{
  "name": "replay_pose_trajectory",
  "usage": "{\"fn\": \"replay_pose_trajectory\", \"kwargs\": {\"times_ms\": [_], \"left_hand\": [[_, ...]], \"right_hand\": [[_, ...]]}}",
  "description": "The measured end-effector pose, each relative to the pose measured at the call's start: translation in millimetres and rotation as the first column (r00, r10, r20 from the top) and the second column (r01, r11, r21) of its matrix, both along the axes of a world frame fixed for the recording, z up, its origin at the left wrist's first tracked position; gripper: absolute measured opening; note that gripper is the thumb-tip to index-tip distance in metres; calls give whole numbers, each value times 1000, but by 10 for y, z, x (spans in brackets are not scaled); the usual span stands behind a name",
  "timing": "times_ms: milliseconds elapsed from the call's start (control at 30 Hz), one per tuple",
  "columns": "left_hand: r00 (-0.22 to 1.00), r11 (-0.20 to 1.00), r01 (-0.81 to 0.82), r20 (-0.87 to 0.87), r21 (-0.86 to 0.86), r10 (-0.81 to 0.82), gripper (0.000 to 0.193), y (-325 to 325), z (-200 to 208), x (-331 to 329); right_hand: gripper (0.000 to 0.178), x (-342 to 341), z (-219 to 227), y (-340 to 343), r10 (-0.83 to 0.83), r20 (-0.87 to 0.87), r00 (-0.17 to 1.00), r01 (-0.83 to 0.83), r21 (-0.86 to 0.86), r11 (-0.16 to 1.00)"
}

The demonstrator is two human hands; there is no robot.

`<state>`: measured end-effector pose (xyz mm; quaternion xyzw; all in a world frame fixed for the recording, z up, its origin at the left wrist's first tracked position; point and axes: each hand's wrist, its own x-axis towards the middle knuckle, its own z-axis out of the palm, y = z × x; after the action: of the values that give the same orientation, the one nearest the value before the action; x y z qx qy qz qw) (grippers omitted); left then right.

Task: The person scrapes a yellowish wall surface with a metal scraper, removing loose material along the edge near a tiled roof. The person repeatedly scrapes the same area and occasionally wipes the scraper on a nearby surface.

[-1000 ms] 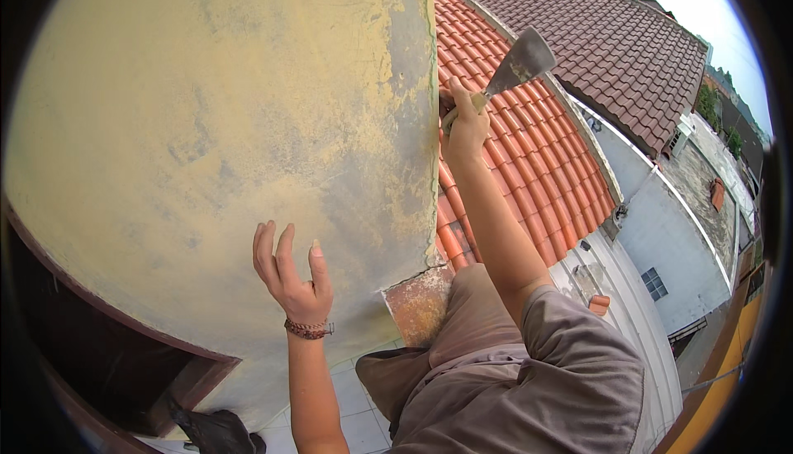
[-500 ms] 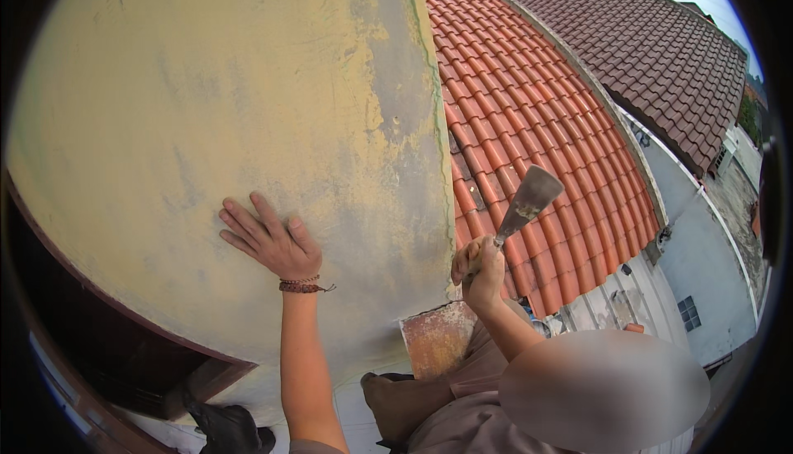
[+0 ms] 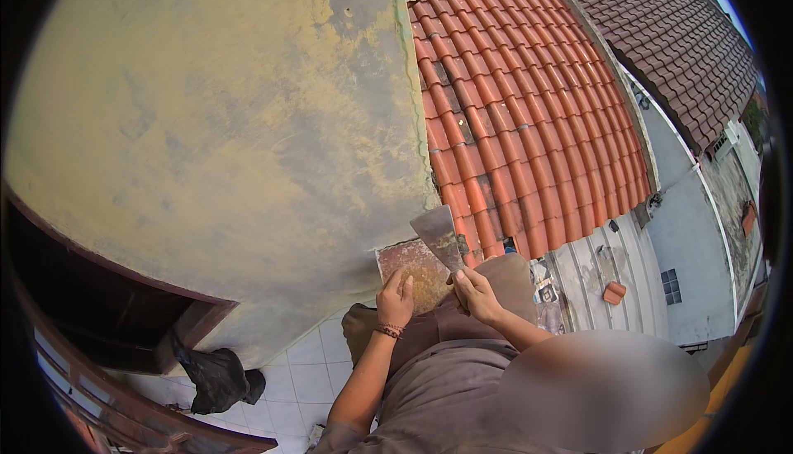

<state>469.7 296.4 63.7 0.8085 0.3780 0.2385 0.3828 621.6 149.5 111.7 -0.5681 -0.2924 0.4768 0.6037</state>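
Observation:
A putty knife (image 3: 440,237) with a worn, stained metal blade is gripped by its handle in my right hand (image 3: 475,290), its blade tilted up and left. The blade overlaps the lower corner of the wall in view. My left hand (image 3: 396,299), with a braided bracelet at the wrist, is held off to the left of the knife, fingers drawn together and nothing seen in them. In front of me rises a wall (image 3: 248,123) with patchy yellow paint and bare grey areas. Behind both hands lies a worn reddish slab (image 3: 417,272) at the wall's foot.
Orange roof tiles (image 3: 529,123) slope away on the right, above a pale corrugated roof (image 3: 611,280) with a loose tile piece (image 3: 614,293). At lower left are a dark opening (image 3: 99,280), a black plastic bag (image 3: 216,378) and white floor tiles (image 3: 301,380).
My left hand has come off the wall and moved down and right, closing its fingers. The putty knife in my right hand has dropped lower and swung left. The view has tilted downward.

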Motion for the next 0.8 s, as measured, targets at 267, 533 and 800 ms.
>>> {"fn": "replay_pose_trajectory", "kwargs": {"times_ms": [267, 533, 800], "left_hand": [[709, 961, 231, 703, -153, -59, 34, 398, 2082, 739], [724, 989, 139, 686, -41, -74, 36, 667, 2056, 968], [752, 994, 109, 655, -16, -72, 38, 589, 2277, 933]], "right_hand": [[32, -12, 1252, 1059, 31, 0, 1000, -27, 478, 878], [30, -7, 1500, 1233, -87, -21, 996, 86, 499, 862], [31, -10, 1609, 1248, -91, -15, 996, 85, 510, 856]]}}
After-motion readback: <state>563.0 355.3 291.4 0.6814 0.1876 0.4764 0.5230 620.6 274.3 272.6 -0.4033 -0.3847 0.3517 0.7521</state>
